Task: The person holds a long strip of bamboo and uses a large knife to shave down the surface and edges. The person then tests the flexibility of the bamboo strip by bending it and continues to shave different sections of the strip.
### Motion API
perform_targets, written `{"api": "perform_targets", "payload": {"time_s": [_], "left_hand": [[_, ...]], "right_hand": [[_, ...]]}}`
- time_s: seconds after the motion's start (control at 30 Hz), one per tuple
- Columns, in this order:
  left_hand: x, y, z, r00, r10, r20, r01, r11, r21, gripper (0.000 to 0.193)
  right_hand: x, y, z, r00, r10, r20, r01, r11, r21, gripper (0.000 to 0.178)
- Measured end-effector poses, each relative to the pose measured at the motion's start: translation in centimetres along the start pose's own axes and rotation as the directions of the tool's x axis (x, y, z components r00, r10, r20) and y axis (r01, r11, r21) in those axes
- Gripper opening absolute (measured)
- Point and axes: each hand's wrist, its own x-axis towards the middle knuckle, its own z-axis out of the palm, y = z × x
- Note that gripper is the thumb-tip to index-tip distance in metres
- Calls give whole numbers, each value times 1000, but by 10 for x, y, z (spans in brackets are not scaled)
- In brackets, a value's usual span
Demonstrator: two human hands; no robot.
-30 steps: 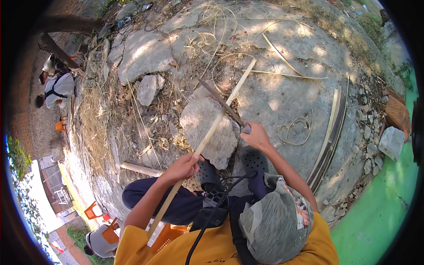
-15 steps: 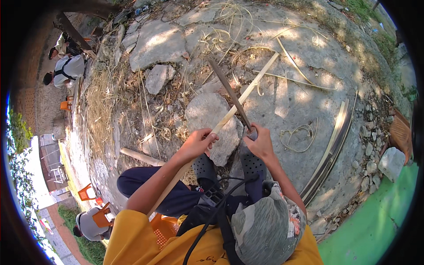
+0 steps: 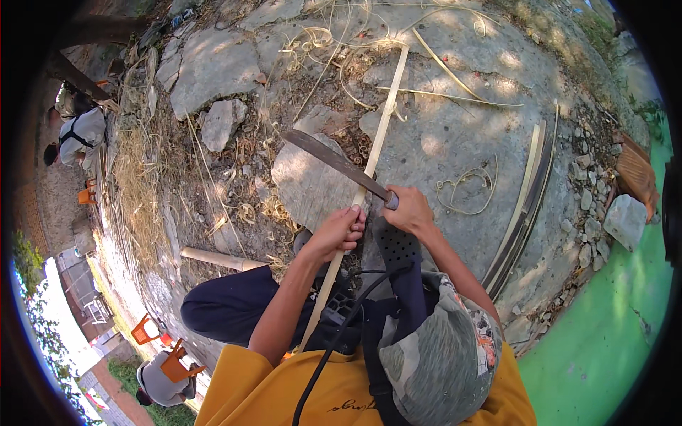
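Note:
In my left hand (image 3: 337, 234) is a long pale bamboo strip (image 3: 387, 113), the fingers closed round it just below the knife. The strip runs from beside my body up across the stony ground. My right hand (image 3: 410, 211) is closed on the handle of a long dark-bladed knife (image 3: 325, 157). Its blade crosses the strip a little beyond my left hand and points to the upper left, over a flat stone (image 3: 302, 188). Whether the edge bites into the strip, I cannot tell.
Split strips (image 3: 524, 206) lie in a bundle on the right. Thin curled shavings (image 3: 309, 41) and loose strips (image 3: 447, 65) are scattered ahead. A pale bamboo pole (image 3: 222, 258) lies to the left. Rubble borders a green surface (image 3: 604, 348). Other people (image 3: 82, 135) sit far left.
My left hand has moved right and down along with the strip, which now stands steeper. The knife has swung flatter, its tip leftward, and its blade now crosses nearer my left hand.

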Motion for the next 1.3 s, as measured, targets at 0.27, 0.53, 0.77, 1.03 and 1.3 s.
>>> {"api": "perform_targets", "payload": {"time_s": [0.27, 0.53, 0.77, 1.03, 1.3], "left_hand": [[-7, 10, 2, 992, -56, -110, 57, 998, 2, 31], [-19, -10, 1, 999, -49, 0, 49, 999, -21, 28], [-19, -14, 10, 988, -30, -153, 41, 997, 68, 29], [-14, -17, 15, 954, 147, -262, -45, 932, 359, 32], [-4, -28, -4, 842, 453, -292, -75, 635, 769, 41]], "right_hand": [[-6, -9, 9, 996, -27, 88, 27, 1000, -1, 31], [27, 9, 4, 993, 121, 7, -121, 985, 122, 30], [5, 10, 20, 999, -22, 33, 19, 996, 84, 29], [-6, -11, 8, 990, -56, 130, 54, 998, 19, 29], [18, -10, 13, 997, -29, 74, 31, 999, -28, 28]]}}
